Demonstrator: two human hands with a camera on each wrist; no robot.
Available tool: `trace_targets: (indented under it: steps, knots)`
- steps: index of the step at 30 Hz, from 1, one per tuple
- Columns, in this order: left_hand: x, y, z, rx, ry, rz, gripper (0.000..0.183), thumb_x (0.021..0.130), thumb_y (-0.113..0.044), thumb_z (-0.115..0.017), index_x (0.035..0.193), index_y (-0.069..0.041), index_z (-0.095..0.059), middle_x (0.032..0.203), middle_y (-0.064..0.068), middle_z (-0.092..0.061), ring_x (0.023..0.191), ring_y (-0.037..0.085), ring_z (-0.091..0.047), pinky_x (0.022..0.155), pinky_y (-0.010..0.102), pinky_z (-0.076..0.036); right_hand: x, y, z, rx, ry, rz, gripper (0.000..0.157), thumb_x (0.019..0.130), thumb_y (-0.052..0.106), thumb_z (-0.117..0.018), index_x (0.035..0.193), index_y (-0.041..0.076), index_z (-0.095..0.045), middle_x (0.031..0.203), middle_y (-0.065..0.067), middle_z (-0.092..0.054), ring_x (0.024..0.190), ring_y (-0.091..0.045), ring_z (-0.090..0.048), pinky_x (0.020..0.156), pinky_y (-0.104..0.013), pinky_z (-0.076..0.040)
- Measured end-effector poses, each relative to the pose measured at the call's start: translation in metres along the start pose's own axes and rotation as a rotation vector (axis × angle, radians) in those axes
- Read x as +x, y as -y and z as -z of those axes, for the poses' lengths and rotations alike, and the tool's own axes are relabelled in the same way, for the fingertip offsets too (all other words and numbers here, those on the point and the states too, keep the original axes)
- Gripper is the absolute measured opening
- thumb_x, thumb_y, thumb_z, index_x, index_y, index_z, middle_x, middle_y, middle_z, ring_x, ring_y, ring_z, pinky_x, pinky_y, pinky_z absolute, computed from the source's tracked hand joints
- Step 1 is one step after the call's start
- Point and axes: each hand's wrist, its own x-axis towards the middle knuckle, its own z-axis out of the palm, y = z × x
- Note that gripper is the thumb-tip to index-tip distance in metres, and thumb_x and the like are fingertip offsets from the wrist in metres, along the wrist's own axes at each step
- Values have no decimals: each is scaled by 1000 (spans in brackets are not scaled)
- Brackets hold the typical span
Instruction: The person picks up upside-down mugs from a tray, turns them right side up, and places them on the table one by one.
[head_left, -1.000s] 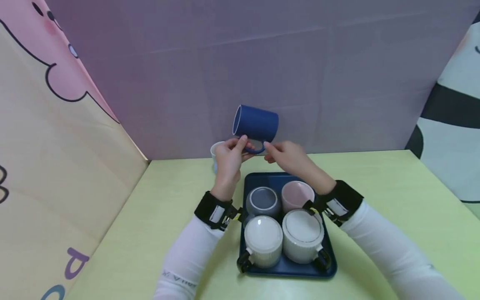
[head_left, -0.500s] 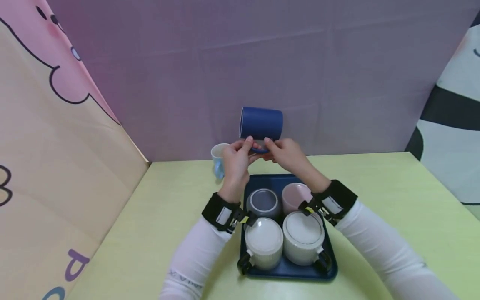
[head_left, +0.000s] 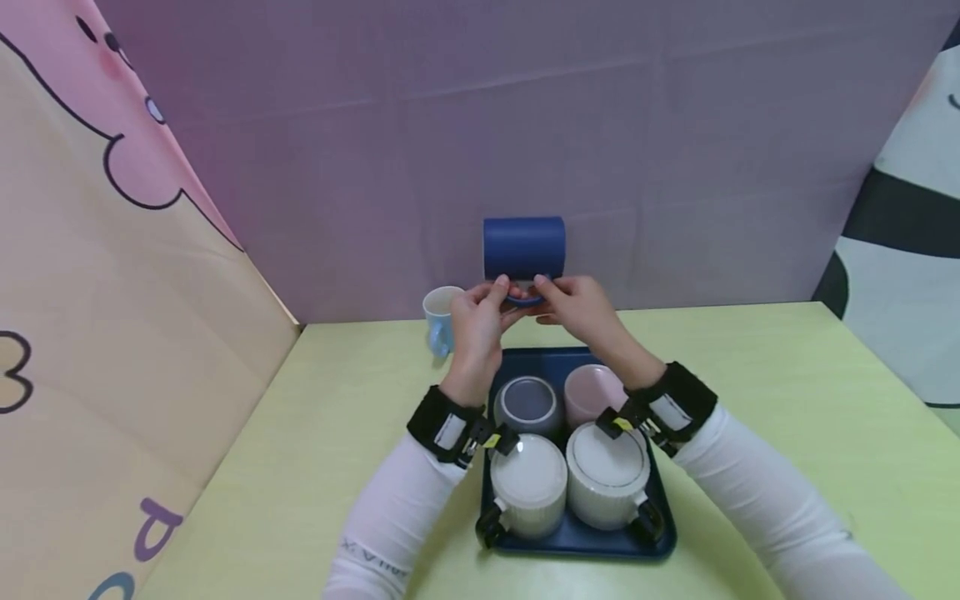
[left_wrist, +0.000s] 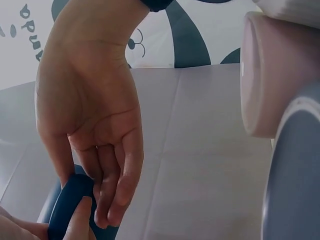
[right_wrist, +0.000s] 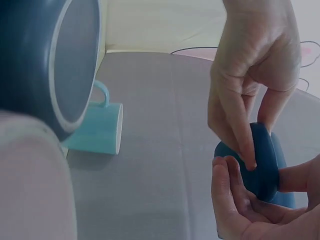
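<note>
A dark blue mug is held on its side in front of the curtain, its mouth toward the left and its handle pointing down. From the left, my left hand pinches the handle between thumb and fingers. My right hand pinches the handle's other end. In the left wrist view, the right hand shows its palm, with fingertips at the blue handle. In the right wrist view, the left hand reaches down onto the handle.
Below the hands, a dark blue tray carries an upturned grey mug, a pink mug and two white mugs with black handles. A light blue mug stands upright at the table's back edge, left of the tray.
The blue mug has turned from tilted to level and shifted slightly right, its mouth rotating out of view. My left hand moved right, uncovering the light blue mug. The right hand closed in on the handle.
</note>
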Motion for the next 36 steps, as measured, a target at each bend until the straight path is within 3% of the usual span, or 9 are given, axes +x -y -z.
trace_targets:
  steps: [5,11,18,24,29,36]
  knots:
    - [1,2,2,54,-11,17,24,97,-12,-54,91,9,-64,77,5,-61,72,13,-67,78,34,-57,0,-2,0,65,10,-2,46,101,32,-43,121,-7,-58,121,-23,-61,106,-32,-64,87,-37,-54]
    - [2,5,4,149,-24,-10,28,96,-15,-56,101,11,-66,84,7,-64,73,11,-65,77,30,-57,-1,-4,0,142,24,-20,46,101,31,-43,123,-7,-55,124,-22,-59,109,-30,-63,89,-35,-53]
    - [4,8,6,248,-41,-42,28,94,-16,-59,100,9,-68,96,13,-67,74,9,-62,78,28,-55,1,-7,-1,275,25,-45,44,101,28,-43,123,-8,-54,117,-17,-58,91,-13,-63,92,-33,-51]
    - [4,8,8,255,-20,-25,29,95,-17,-58,101,9,-68,88,5,-63,75,10,-62,81,30,-55,0,-5,-2,489,62,-94,38,102,24,-40,121,-7,-51,104,-6,-57,94,-11,-61,100,-35,-46]
    - [6,6,9,245,-9,7,31,96,-20,-56,105,8,-67,91,5,-62,80,12,-62,84,31,-54,-2,0,-3,692,104,-115,27,102,23,-38,110,0,-51,96,-2,-58,95,-11,-61,106,-37,-39]
    - [11,2,8,186,2,44,32,97,-15,-54,110,12,-63,99,10,-61,83,12,-61,82,30,-55,-2,9,-9,797,89,-107,24,102,23,-39,96,3,-52,87,-1,-58,90,-13,-59,109,-39,-36]
